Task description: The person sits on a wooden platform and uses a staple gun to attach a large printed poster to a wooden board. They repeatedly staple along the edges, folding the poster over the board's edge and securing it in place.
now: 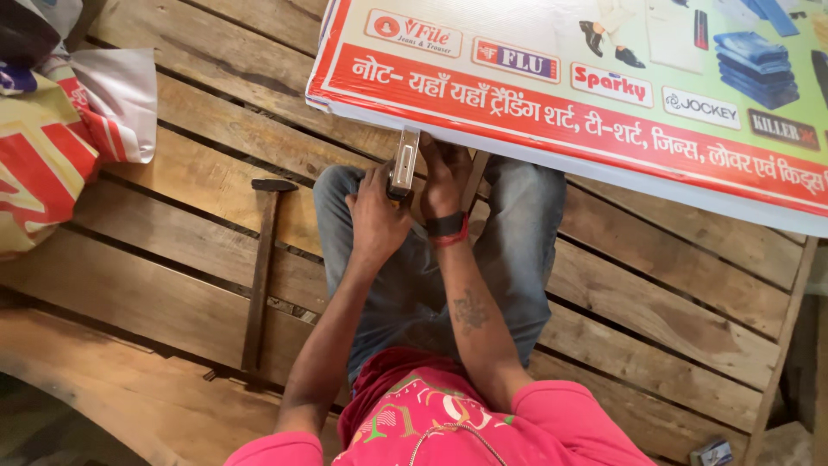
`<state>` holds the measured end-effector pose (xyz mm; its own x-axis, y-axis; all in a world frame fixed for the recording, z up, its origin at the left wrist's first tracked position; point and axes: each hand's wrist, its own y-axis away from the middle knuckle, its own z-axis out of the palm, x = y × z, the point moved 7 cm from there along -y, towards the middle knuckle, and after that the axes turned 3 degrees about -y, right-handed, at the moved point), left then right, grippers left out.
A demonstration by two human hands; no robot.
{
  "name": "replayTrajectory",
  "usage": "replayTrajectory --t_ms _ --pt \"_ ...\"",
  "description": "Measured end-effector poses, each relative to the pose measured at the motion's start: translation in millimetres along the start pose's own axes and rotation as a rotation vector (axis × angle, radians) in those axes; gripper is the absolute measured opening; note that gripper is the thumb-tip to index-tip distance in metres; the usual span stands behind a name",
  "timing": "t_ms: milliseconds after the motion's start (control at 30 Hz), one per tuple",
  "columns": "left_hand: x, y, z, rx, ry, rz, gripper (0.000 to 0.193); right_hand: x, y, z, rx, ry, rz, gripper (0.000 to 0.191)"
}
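Note:
I sit on a wooden plank platform [198,181] with a large printed banner board [552,69] resting over my knees. My left hand [375,216] grips a small metal stapler-like tool [403,164] held against the board's lower edge. My right hand [444,177] reaches beside the tool, its fingers at the board's edge and partly hidden beneath it; a black and red band circles that wrist. What the right fingers hold is hidden.
A hammer [259,272] with a long wooden handle lies on the planks to my left. A bundle of printed cloth or banner material [60,121] sits at the far left. A small box [711,451] lies at the lower right by the platform edge.

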<state>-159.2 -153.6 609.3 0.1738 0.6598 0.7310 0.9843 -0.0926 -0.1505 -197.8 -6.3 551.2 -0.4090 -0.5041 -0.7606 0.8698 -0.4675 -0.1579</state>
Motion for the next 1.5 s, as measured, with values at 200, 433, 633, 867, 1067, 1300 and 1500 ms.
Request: replayTrajectory --t_ms 200,433,633,867,1067,1300,1500 --pt "-5.5 -5.5 5.3 0.2 -0.035 0.104 0.039 7.5 0.7 -6.0 0.014 -0.003 0.031 0.03" --pt "-16.8 -16.6 24.0 0.414 0.222 0.255 0.021 5.3 4.7 -3.3 0.036 -0.032 0.017 0.026" --pt "-59.7 10.2 56.9 0.237 0.499 0.118 0.024 3.8 -3.4 -14.7 0.038 0.02 0.045 0.03" --pt "-134.4 66.9 106.8 -0.201 0.964 -0.541 0.022 -27.9 11.0 -34.6 0.192 -0.151 0.101 0.046" --pt "-132.1 68.7 112.6 -0.241 0.93 -0.51 0.017 -56.0 0.0 -58.4 0.33 -0.189 0.128 0.041" --pt "-126.4 61.7 118.4 -0.206 1.097 -0.419 0.03 -38.3 -0.6 -22.0 0.442 -0.036 0.092 0.043" --pt "-110.5 71.6 98.8 -0.277 0.958 -0.432 0.035 -31.0 4.2 -13.2 0.294 -0.025 -0.004 0.041"
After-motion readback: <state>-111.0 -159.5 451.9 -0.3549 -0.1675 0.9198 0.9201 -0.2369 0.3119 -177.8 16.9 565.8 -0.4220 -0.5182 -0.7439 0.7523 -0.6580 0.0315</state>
